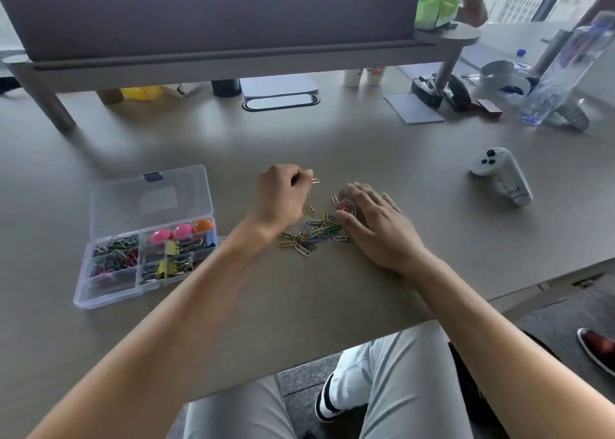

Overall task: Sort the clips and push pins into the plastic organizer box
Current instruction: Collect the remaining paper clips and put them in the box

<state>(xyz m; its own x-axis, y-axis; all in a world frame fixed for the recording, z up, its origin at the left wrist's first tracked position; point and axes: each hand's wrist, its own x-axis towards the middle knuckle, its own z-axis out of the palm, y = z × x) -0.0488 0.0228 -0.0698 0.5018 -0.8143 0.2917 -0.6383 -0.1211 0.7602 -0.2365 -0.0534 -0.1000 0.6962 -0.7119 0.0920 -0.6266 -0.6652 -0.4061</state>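
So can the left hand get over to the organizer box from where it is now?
Probably yes. The left hand, pinching a paper clip, has bare table between it and the organizer box, whose lid lies open.

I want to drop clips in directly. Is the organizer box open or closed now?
Open. The organizer box has its clear lid folded back flat on the table, and the compartments show uncovered.

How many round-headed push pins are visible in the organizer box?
3: two pink push pins and one orange push pin, side by side in the back right compartment of the organizer box. More may lie hidden beneath.
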